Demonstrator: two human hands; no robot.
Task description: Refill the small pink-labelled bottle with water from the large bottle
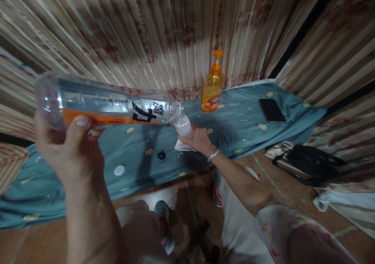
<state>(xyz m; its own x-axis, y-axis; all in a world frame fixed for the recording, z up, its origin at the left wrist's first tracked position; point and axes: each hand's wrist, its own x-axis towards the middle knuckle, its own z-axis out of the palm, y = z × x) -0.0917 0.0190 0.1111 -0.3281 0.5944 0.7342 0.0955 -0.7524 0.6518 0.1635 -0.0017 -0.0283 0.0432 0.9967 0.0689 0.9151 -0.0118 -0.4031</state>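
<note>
My left hand (pixel 70 147) is wrapped round the base end of a large clear plastic bottle (pixel 117 102) with an orange label band and black characters. The bottle lies almost level in the air, its neck pointing right. At its mouth is a small bottle (pixel 183 126), whitish and tilted, gripped by my right hand (pixel 200 140), which wears a silver bracelet. The two mouths meet or nearly meet; I cannot tell whether they touch. Below the small bottle lies a white cloth or tissue (pixel 184 146). A black cap (pixel 161 155) and a white round lid (pixel 119 170) rest on the teal cloth.
A teal patterned cloth (pixel 222 139) covers the narrow table. Near the back stands an orange pump bottle (pixel 213 85) of yellow liquid. A black phone (pixel 272 110) lies at the right. Pleated curtains (pixel 175 33) hang behind. A black bag (pixel 310 163) sits at the lower right.
</note>
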